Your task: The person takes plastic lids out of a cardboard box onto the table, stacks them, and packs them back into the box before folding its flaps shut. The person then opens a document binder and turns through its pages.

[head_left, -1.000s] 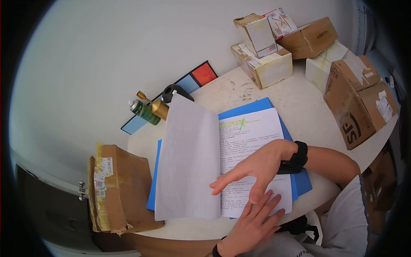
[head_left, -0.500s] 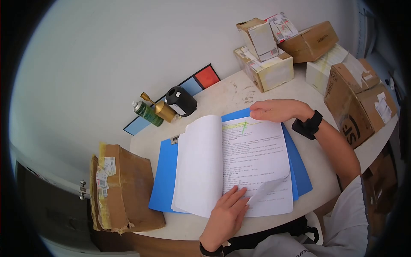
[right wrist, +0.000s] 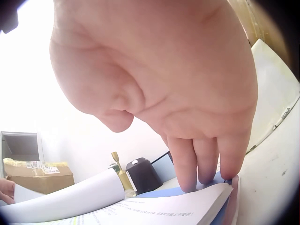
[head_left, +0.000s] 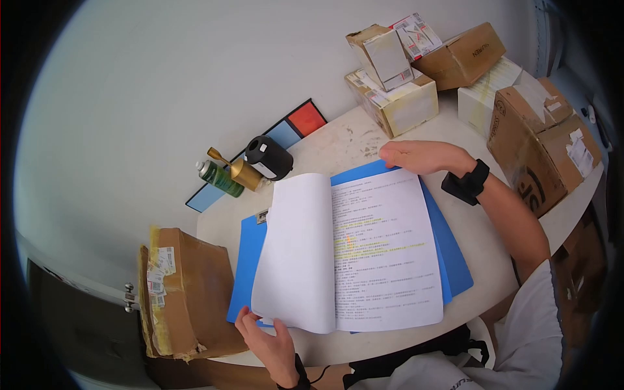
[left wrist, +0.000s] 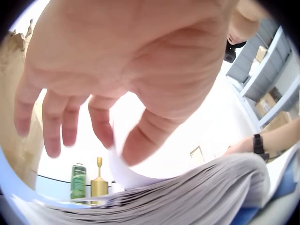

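Observation:
A thick stack of printed pages [head_left: 383, 260] lies spread over a blue folder [head_left: 249, 257]. The left hand [head_left: 268, 344] is at the lower left corner of a turned-over white page [head_left: 296, 253], the page edge between its thumb and index finger; the other fingers hang loosely bent. In the left wrist view the page curls up above the stacked sheets [left wrist: 187, 194]. At the far right corner of the stack, the right hand [head_left: 426, 157] rests with fairly straight fingers [right wrist: 185, 164] touching the blue folder beside the page edge. Yellow highlighting marks some printed lines.
Beyond the folder stand a green spray can [head_left: 221, 179], a gold-coloured holder [head_left: 246, 174] and a black cylinder [head_left: 270, 158]. A worn cardboard box [head_left: 198, 292] sits at the left. Several cartons [head_left: 403, 104] are piled at the back right, with an SF box [head_left: 539, 153] nearer.
The left hand has moved left with a page, turning it over and exposing a differently highlighted sheet. The right hand went from above the pages to the far right corner and stays there.

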Available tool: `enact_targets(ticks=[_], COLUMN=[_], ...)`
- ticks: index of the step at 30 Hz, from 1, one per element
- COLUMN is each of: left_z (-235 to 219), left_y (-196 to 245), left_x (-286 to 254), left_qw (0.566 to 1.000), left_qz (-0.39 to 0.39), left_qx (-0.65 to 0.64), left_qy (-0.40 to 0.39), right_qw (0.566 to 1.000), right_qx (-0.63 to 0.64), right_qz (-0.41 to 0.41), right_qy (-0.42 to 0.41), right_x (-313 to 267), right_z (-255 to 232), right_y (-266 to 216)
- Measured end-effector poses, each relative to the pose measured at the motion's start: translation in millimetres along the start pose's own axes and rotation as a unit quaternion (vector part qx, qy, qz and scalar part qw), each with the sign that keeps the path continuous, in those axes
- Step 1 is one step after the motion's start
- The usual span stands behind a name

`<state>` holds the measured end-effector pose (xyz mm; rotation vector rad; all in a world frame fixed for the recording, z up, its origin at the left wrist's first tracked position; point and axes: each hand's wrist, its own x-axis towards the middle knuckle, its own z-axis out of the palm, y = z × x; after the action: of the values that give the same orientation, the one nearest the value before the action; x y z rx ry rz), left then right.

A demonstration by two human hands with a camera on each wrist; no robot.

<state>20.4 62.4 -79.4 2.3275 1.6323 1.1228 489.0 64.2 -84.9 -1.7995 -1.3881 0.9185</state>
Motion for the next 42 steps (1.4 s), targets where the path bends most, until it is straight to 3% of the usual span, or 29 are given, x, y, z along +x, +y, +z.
enact_targets(ticks=[1, 2, 3, 6, 9, 10, 12, 13, 15, 16, 17, 18, 21, 23, 26, 27, 28, 29, 31, 33, 35, 36, 38, 40, 42], left_z=[-1, -6, -9, -15, -3, -1, -2, -6, -15, -12, -8, -4, 9, 12, 18, 22, 25, 24, 20, 25, 26, 26, 25, 27, 22], left_y=[-8, -3, 4, 31, 51, 54, 60, 67, 82, 86, 90, 96, 115, 123, 129, 125, 117, 115, 111, 102, 89, 84, 76, 71, 90], left_x=[-1, 0, 1, 0, -4, -7, -14, -15, -17, -20, -23, -27, -41, -41, -39, -39, -38, -35, -25, -18, -12, -10, -8, -5, -5], left_qw=[0.994, 0.995, 0.995, 0.995, 0.96, 0.96, 0.892, 0.892, 0.785, 0.786, 0.706, 0.613, 0.613, 0.632, 0.752, 0.75, 0.792, 0.83, 0.843, 0.866, 0.869, 0.862, 0.855, 0.861, 0.868], left_qz=[0.022, -0.01, -0.013, 0.057, 0.175, 0.175, 0.21, 0.21, 0.208, 0.207, 0.261, 0.311, 0.378, 0.378, 0.377, 0.379, 0.352, 0.322, 0.324, 0.339, 0.314, 0.306, 0.293, 0.217, 0.239], left_qx=[0.071, 0.049, 0.051, -0.084, -0.145, -0.148, -0.216, -0.216, -0.25, -0.248, -0.284, -0.316, -0.367, -0.349, -0.302, -0.302, -0.265, -0.226, -0.159, 0.007, -0.018, -0.043, -0.066, -0.096, -0.086], left_qy=[0.083, 0.09, 0.09, -0.014, -0.161, -0.159, -0.337, -0.338, -0.528, -0.527, -0.595, -0.654, -0.589, -0.58, -0.448, -0.449, -0.424, -0.395, -0.399, -0.367, -0.381, -0.403, -0.422, -0.451, -0.428], right_qw=[0.996, 0.984, 0.984, 0.967, 0.962, 0.97, 0.977, 0.983, 0.987, 0.989, 0.962, 0.933, 0.826, 0.786, 0.808, 0.809, 0.844, 0.844, 0.924, 0.942, 0.946, 0.946, 0.981, 0.981, 0.982], right_qx=[-0.085, -0.171, -0.172, -0.245, -0.265, -0.238, -0.211, -0.176, -0.138, -0.003, 0.132, 0.162, 0.244, 0.253, 0.126, 0.08, -0.003, -0.002, -0.088, -0.247, -0.24, -0.239, -0.125, -0.135, -0.143], right_qz=[-0.015, -0.031, -0.032, -0.002, -0.026, -0.009, 0.01, 0.047, 0.081, 0.082, 0.082, 0.061, -0.059, -0.164, -0.283, -0.317, -0.328, -0.328, -0.29, -0.172, -0.164, -0.164, -0.052, -0.045, -0.037], right_qy=[-0.016, -0.032, -0.034, -0.065, -0.06, -0.035, -0.01, -0.01, -0.014, -0.121, -0.224, -0.314, -0.505, -0.54, -0.502, -0.489, -0.425, -0.424, -0.232, -0.151, -0.145, -0.142, -0.139, -0.128, -0.114], right_x=[-4, -7, -11, -26, -40, -44, -46, -43, -34, -25, -17, -8, -12, -19, -35, -37, -43, -42, -35, -21, 0, -2, -9, -10, -11], right_z=[1, 3, 6, 15, 13, 10, 5, -1, -10, -14, -17, -16, 19, 58, 97, 105, 107, 105, 96, 70, 50, 38, 20, 14, 7], right_y=[-7, -15, -24, -47, -67, -78, -81, -78, -63, -44, -26, -9, -7, -27, -69, -74, -74, -70, -60, -54, -18, -21, -27, -26, -27])
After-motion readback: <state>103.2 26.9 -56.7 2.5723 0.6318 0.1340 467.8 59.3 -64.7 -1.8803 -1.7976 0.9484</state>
